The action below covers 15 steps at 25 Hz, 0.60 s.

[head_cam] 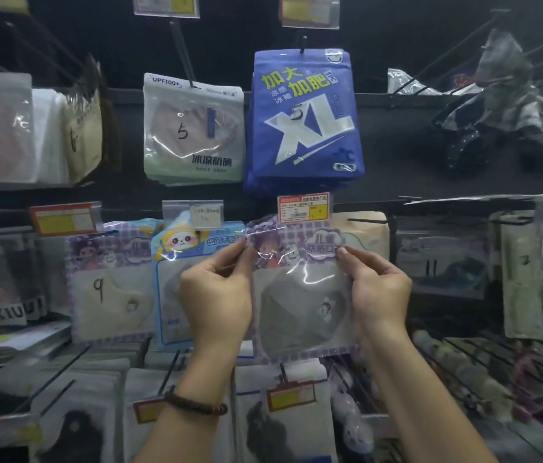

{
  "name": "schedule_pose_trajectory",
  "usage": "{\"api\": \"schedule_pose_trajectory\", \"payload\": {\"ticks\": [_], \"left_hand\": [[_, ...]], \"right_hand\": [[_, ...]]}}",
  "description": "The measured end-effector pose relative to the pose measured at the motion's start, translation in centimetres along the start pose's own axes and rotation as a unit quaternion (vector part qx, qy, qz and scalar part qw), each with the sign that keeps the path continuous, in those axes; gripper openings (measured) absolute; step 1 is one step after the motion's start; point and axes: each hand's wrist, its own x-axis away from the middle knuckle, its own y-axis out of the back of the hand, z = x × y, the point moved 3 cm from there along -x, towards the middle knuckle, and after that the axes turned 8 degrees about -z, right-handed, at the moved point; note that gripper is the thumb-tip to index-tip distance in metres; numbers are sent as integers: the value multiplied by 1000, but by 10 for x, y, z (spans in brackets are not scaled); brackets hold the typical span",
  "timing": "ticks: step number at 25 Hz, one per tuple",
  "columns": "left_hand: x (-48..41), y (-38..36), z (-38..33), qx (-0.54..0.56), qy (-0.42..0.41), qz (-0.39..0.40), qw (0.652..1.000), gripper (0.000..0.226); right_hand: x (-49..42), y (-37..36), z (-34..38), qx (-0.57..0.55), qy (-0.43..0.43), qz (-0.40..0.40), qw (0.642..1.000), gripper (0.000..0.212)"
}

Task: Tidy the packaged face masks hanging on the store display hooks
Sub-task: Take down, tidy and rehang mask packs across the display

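Left hand (216,292) | right hand (378,289) | both pinch purple mask packet (300,295) edges

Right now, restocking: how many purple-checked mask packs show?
2. The held pack, pinched between left hand and right hand; the pack marked 9, hanging left of the panda pack. Others may hide behind.

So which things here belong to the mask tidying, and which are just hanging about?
Job: left hand, right hand, both pinching the purple-checked mask pack; matching pack marked 9; panda mask pack.
Just there: blue XL pack; price tag above the held pack; bracelet.
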Motion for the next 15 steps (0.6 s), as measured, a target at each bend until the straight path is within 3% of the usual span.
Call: {"api": "schedule_pose_trajectory", "payload": {"ticks": [7,12,15], "left_hand": [[-2,-19,-11,-47,-92,-4,995,16],[1,-30,-9,-246,-216,35,944,26],[7,-34,-5,-351,-187,82,914,45]], "right_hand": [[-22,-6,4,4,20,-7,1000,5],[-30,-6,3,53,22,-37,998,7],[-31,-8,4,71,16,-41,997,9]]}}
